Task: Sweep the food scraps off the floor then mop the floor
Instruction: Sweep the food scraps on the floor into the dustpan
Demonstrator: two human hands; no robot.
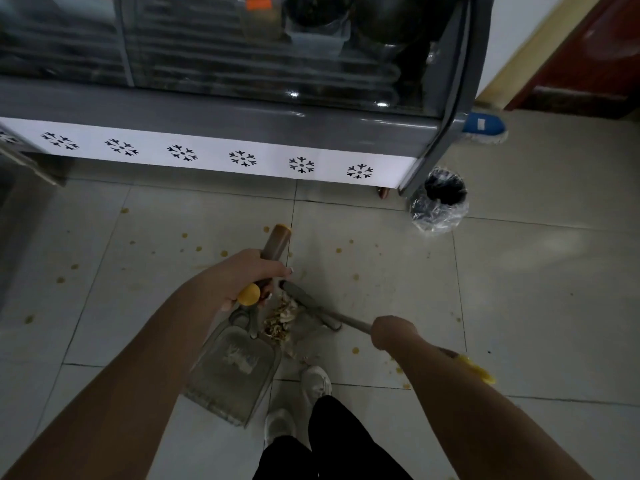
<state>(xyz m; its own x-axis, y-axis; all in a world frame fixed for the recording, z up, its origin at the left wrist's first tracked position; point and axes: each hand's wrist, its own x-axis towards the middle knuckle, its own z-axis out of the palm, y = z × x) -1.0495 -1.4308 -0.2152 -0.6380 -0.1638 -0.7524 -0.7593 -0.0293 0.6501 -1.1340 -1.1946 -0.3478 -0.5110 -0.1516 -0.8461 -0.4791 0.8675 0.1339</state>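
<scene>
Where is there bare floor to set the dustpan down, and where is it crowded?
Bare: the tiles right of the bin, below the mop. Crowded: the middle, where the scrap pile lies between dustpan, broom and shoes; yellow spots dot the tiles along the freezer.

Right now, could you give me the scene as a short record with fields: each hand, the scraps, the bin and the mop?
left hand: grips the brown handle of the translucent grey dustpan
right hand: grips the grey metal broom handle
food scraps: pale pile beside the dustpan
yellow spots: scattered over the pale floor tiles
bin: small, round, lined with clear plastic, at the display cabinet corner
mop: blue head, on the floor behind that cabinet
</scene>
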